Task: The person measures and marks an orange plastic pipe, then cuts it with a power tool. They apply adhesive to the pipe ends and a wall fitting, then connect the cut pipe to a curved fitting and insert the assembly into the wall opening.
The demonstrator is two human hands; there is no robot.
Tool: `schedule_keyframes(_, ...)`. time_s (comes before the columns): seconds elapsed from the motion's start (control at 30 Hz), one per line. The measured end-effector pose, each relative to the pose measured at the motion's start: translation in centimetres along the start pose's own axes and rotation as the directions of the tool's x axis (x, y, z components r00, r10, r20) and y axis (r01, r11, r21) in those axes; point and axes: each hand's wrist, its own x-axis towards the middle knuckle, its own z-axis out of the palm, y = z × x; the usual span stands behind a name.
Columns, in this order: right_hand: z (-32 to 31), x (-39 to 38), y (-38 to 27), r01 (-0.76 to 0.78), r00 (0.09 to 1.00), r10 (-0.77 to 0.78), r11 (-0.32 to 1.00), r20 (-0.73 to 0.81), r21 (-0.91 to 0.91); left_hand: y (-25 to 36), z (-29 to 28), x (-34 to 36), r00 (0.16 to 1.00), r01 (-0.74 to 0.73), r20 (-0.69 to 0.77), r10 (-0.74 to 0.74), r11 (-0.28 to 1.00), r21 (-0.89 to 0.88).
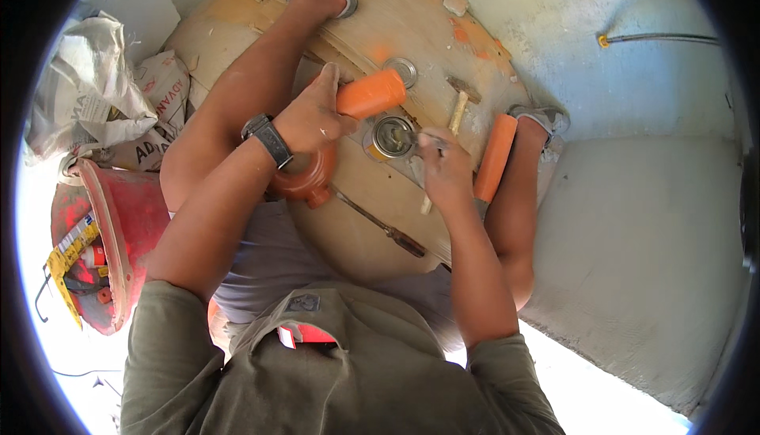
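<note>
My left hand (310,120), wearing a black watch, is wrapped round a short orange plastic pipe (372,93) and holds it up off the floor board. Just right of it stands an open metal can (389,150) with murky contents. Over the can's rim, my right hand (448,170) pinches a thin tool (413,139) whose tip is in or over the can; blur hides its exact kind. Below my left hand lies a curved orange pipe trap (318,180), partly covered by that hand and wrist. The can's round lid (402,71) lies beyond the can.
A hammer (458,113) lies right of the can, and a screwdriver (384,227) nearer to me. Another orange pipe (496,156) leans by my right leg. A red bucket of tools (138,221) and crumpled sacks (162,87) stand left. Grey walls (554,31) enclose the far side.
</note>
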Motion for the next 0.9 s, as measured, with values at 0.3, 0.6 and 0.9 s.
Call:
schedule_keyframes(0.3, -1.4, -4.0, 5.5, -0.406, 0.793, 0.609, 0.545, -0.013, 0.733, -0.7, 0.5, 0.0, 0.999, -0.016, -0.043, 0.014, 0.999, -0.033)
schedule_keyframes(0.6, -8.2, 2.1, 2.6, -0.046, 0.868, 0.494, -0.003, 0.041, 0.999, 0.5, 0.5, -0.3, 0.990, -0.080, -0.129, 0.057, 0.981, -0.178)
schedule_keyframes(0.9, -18.6, 24.4, -5.8, 0.315, 0.852, 0.100, 0.685, -0.514, 0.657, 1.8, 0.2, -0.7, 0.989, -0.078, -0.132, 0.061, 0.989, -0.128)
